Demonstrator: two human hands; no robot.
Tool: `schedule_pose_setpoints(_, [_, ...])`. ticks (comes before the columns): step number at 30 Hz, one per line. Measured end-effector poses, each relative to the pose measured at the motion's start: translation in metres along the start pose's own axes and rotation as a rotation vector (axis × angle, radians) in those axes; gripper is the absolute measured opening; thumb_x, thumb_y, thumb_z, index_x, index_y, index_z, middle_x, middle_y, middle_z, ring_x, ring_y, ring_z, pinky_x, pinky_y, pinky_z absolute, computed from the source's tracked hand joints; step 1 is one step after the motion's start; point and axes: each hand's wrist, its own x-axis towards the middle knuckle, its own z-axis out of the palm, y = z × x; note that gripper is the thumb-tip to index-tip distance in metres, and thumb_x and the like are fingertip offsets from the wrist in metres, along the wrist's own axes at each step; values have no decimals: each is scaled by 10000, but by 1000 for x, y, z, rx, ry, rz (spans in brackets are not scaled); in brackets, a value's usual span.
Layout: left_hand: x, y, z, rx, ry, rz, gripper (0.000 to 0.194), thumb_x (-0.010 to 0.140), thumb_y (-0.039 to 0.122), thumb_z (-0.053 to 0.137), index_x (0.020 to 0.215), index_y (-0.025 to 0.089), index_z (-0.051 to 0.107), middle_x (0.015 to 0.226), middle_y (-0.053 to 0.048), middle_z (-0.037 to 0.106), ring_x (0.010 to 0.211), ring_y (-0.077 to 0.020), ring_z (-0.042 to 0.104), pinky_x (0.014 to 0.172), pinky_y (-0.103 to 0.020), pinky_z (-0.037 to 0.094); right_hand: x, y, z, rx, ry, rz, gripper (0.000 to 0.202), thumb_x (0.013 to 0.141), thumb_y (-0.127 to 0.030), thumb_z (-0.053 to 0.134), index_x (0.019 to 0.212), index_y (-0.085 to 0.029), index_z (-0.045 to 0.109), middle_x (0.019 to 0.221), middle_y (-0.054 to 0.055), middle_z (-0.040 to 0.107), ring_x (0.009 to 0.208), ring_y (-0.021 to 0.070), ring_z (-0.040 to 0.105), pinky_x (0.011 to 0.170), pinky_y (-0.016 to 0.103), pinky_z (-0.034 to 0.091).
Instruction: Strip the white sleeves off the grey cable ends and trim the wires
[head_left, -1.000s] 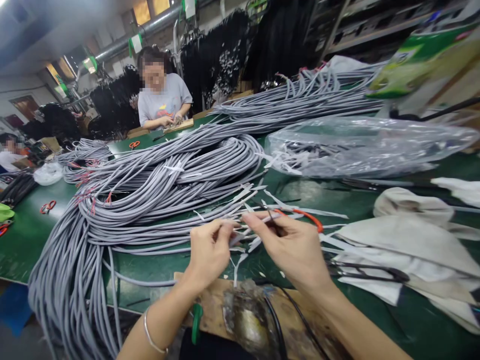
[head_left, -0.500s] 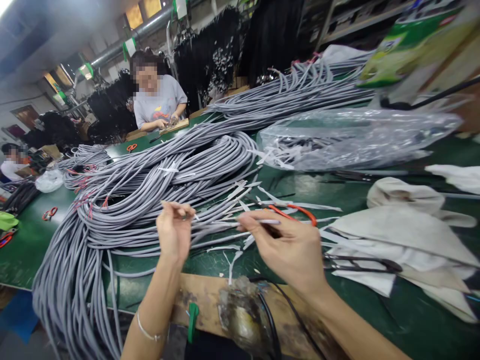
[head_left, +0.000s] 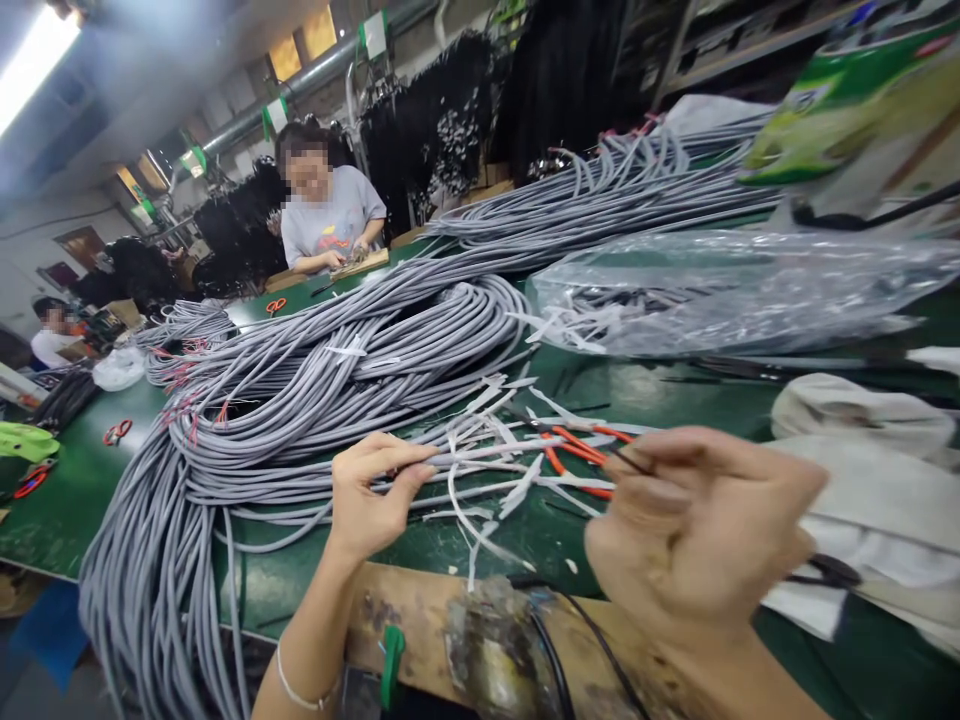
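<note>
My left hand [head_left: 379, 495] is closed, with thumb and fingertips pinching a grey cable [head_left: 480, 452] near its end. Pale stripped strips [head_left: 517, 490] lie on and around the cable ends to the right of these fingers. My right hand [head_left: 697, 530] is raised closer to the camera and blurred. Its fingers are curled closed, and a thin dark tip pokes out at the left; what it belongs to is hidden. Behind the right hand lie orange-handled cutters [head_left: 574, 447], partly covered by it. A big bundle of grey cables [head_left: 352, 370] spreads left of both hands.
A wooden board [head_left: 412, 625] with a resin-covered lump [head_left: 495, 640] and black cords sits at the front. A clear plastic bag [head_left: 720, 290] of scraps and white cloths [head_left: 870, 470] lie on the right. Across the green table [head_left: 300, 295] a person [head_left: 334, 215] works.
My right hand has moved right and nearer the camera, away from the cable ends. My left hand has shifted slightly right and now pinches a cable. The view has turned a little left.
</note>
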Motion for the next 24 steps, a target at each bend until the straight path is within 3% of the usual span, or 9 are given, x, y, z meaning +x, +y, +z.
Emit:
schedule_pose_setpoints(1, [0, 1, 0, 17, 4, 10, 126, 764, 187, 654, 828, 217, 758, 705, -64, 703, 626, -157, 606, 599, -257, 489, 1, -3, 0, -168, 75, -160, 96, 856, -309, 541, 796, -235, 530, 621, 12, 607, 501, 145, 521, 502, 303, 319])
schedule_pose_setpoints(3, [-1, 2, 0, 38, 6, 33, 131, 759, 176, 658, 833, 218, 758, 698, -60, 699, 611, -148, 599, 582, -247, 488, 3, -13, 3, -382, 88, -517, 90, 872, -223, 516, 782, -224, 510, 609, 4, 630, 509, 136, 545, 548, 313, 326])
schedule_pose_setpoints(5, [-1, 3, 0, 53, 7, 45, 136, 759, 171, 657, 838, 217, 757, 689, -58, 692, 596, -140, 589, 552, -231, 477, 6, -25, 6, -445, 13, -676, 97, 874, -182, 522, 790, -223, 495, 600, -21, 647, 514, 123, 562, 586, 322, 319])
schedule_pose_setpoints(8, [-1, 4, 1, 66, -4, 48, 140, 770, 176, 644, 841, 218, 757, 678, -55, 683, 581, -135, 575, 517, -220, 459, 9, -34, 8, -492, -15, -691, 122, 863, -147, 542, 786, -223, 485, 621, -43, 671, 515, 112, 572, 601, 333, 294])
schedule_pose_setpoints(15, [-2, 5, 2, 73, -24, 58, 136, 774, 181, 635, 825, 205, 759, 654, -55, 672, 562, -128, 558, 491, -209, 428, 10, -31, 6, -501, -76, -720, 168, 816, -61, 549, 810, -220, 496, 649, -48, 689, 553, 112, 596, 619, 327, 290])
schedule_pose_setpoints(24, [-2, 8, 1, 55, -44, -13, 139, 775, 206, 627, 802, 203, 763, 616, -52, 641, 524, -125, 504, 460, -215, 377, 12, -30, 6, -432, -89, -691, 120, 848, -141, 560, 789, -222, 495, 626, -39, 674, 575, 134, 595, 636, 327, 303])
